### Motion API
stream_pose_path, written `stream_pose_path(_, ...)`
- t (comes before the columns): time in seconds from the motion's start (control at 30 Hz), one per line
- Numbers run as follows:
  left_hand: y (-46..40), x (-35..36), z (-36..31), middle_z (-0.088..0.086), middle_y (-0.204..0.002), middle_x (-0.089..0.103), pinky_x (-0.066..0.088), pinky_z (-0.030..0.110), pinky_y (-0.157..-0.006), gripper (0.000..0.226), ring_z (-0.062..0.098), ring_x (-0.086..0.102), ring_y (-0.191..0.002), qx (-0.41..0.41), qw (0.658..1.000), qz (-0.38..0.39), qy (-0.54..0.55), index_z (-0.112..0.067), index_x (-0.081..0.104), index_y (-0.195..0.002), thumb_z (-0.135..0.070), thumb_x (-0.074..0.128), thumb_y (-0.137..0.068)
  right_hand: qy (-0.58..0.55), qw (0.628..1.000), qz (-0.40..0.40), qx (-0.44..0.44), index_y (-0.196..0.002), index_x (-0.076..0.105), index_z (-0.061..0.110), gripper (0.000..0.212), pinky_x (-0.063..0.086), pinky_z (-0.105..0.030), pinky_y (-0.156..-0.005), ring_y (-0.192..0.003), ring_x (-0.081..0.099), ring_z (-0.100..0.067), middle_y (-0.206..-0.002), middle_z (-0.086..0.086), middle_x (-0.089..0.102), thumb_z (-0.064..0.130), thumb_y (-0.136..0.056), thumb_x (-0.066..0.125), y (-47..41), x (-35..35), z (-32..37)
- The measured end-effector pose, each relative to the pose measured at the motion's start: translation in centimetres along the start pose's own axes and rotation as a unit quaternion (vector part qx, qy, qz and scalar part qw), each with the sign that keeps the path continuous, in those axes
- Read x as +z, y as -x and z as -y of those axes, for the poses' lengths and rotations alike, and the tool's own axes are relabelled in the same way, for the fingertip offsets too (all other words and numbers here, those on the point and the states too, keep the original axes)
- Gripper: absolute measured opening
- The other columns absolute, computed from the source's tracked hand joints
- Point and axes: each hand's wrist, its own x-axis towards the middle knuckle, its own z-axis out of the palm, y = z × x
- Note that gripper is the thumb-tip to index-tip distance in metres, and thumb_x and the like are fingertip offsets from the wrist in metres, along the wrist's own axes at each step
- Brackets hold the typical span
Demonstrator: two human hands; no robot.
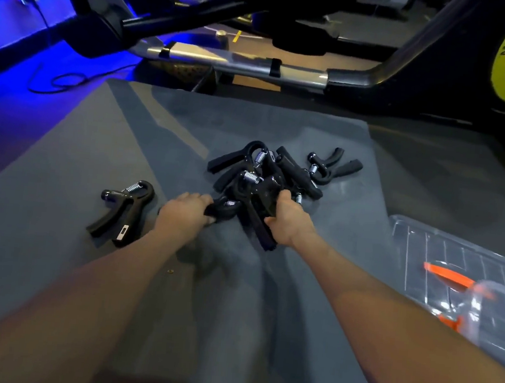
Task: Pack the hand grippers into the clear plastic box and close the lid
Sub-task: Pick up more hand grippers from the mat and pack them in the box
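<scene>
Both hands are reaching forward over a grey mat (143, 156) on the floor, into a heap of black hand grippers (265, 174).

Left hand (184, 212): seen from the back, fingers curling down round the handle of one gripper (221, 210) at the near-left edge of the heap. Fingertips are hiding under the handle, so how fully they are closing is hard to make out.

Right hand (287, 219): fingers and thumb are wrapping round a second gripper (263, 211), its long handle sticking out toward the camera below the palm. The gripper's head is merging into the heap; where it ends I cannot tell.

The heap itself is lying mid-mat, black on black, with only the silver springs standing out. Count is not readable. One gripper (330, 168) is sitting at the heap's far-right edge, and a single gripper (123, 209) is lying well apart to the left, on the mat, untouched.

The clear plastic box (425, 239) is sitting at the right, partly off the mat, lid not on. It is being cut off by the frame edge; orange latches (446, 275) are showing through the plastic, and the near part is blurring into glare. Which piece is lid and which is tub I cannot tell.

Beyond the mat, an exercise machine (441, 70) with a yellow ring is standing in dim blue light.
</scene>
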Motion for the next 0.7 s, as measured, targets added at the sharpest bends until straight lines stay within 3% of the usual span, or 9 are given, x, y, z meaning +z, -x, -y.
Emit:
stream_pose_path(0.1,2.2,-1.7,-2.2,0.008,-0.114,0.061,0.041,0.033,-0.085,0.033,0.028,0.055,-0.110,-0.017,0.997,0.011,0.079,-0.017,0.055,-0.115,-0.037,0.055,-0.089,-0.004,1.000,-0.021,0.013,-0.120,0.037,0.004,0.036,0.044,-0.039,-0.092,-0.115,0.054,-0.039,-0.126,-0.019,0.055,0.016,-0.090,0.053,2.4,-1.7,-1.8)
stream_pose_path(0.17,3.7,-2.6,-4.2,0.010,-0.098,0.062,0.040,0.030,-0.077,0.028,0.028,0.058,-0.095,-0.045,0.985,0.014,0.168,-0.013,0.059,-0.100,-0.039,0.055,-0.089,0.000,1.000,-0.024,0.019,-0.122,0.037,0.005,0.038,0.044,-0.039,-0.090,-0.113,0.055,-0.039,-0.124,-0.019,0.056,0.016,-0.090,0.052,3.9,-2.7,-3.1)
stream_pose_path(0.23,4.8,-3.0,-6.1,0.008,-0.078,0.057,0.042,0.028,-0.068,0.028,0.024,0.054,-0.072,-0.090,0.943,0.051,0.317,-0.009,0.056,-0.078,-0.034,0.056,-0.090,0.021,0.999,-0.023,0.020,-0.125,0.037,0.006,0.039,0.044,-0.038,-0.089,-0.113,0.056,-0.037,-0.124,-0.018,0.057,0.017,-0.091,0.052,5.4,-3.5,-4.4)
stream_pose_path(0.3,5.6,-3.0,-7.9,0.007,-0.067,0.053,0.044,0.029,-0.061,0.025,0.020,0.049,-0.059,-0.139,0.876,0.115,0.448,-0.008,0.052,-0.069,-0.020,0.057,-0.091,0.045,0.998,-0.015,0.032,-0.125,0.038,0.005,0.038,0.044,-0.037,-0.090,-0.115,0.056,-0.036,-0.125,-0.018,0.058,0.020,-0.092,0.050,6.5,-3.9,-5.6)
stream_pose_path(0.37,6.3,-2.5,-9.6,0.010,-0.065,0.050,0.044,0.029,-0.055,0.019,0.020,0.047,-0.056,-0.167,0.826,0.163,0.514,-0.006,0.051,-0.072,-0.003,0.055,-0.090,0.043,0.998,0.005,0.052,-0.126,0.040,0.003,0.036,0.043,-0.037,-0.093,-0.118,0.054,-0.035,-0.128,-0.019,0.057,0.023,-0.095,0.045,7.3,-4.2,-6.6)
stream_pose_path(0.5,6.7,-0.7,-12.2,0.010,-0.068,0.050,0.045,0.028,-0.059,0.019,0.019,0.048,-0.061,-0.198,0.778,0.173,0.570,-0.004,0.051,-0.075,0.002,0.048,-0.092,0.000,0.995,0.035,0.092,-0.124,0.046,-0.001,0.032,0.043,-0.034,-0.095,-0.121,0.052,-0.034,-0.131,-0.020,0.053,0.011,-0.096,0.038,8.1,-4.7,-8.2)
stream_pose_path(0.6,6.7,1.0,-12.9,0.008,-0.075,0.053,0.048,0.037,-0.076,0.009,0.022,0.053,-0.070,-0.205,0.777,0.193,0.563,0.000,0.056,-0.094,-0.002,0.047,-0.094,-0.040,0.992,0.062,0.098,-0.106,0.055,0.000,0.022,0.045,-0.035,-0.088,-0.104,0.058,-0.033,-0.120,-0.023,0.058,0.006,-0.094,0.037,8.1,-4.4,-9.0)
stream_pose_path(0.7,6.3,1.8,-13.1,0.008,-0.079,0.056,0.045,0.043,-0.089,0.024,0.026,0.055,-0.084,-0.205,0.786,0.200,0.548,0.003,0.055,-0.117,-0.005,0.048,-0.094,-0.117,0.983,0.076,0.119,-0.077,0.047,0.006,0.016,0.043,-0.033,-0.064,-0.077,0.052,-0.026,-0.085,-0.018,0.055,0.004,-0.090,0.038,7.3,-3.4,-9.7)
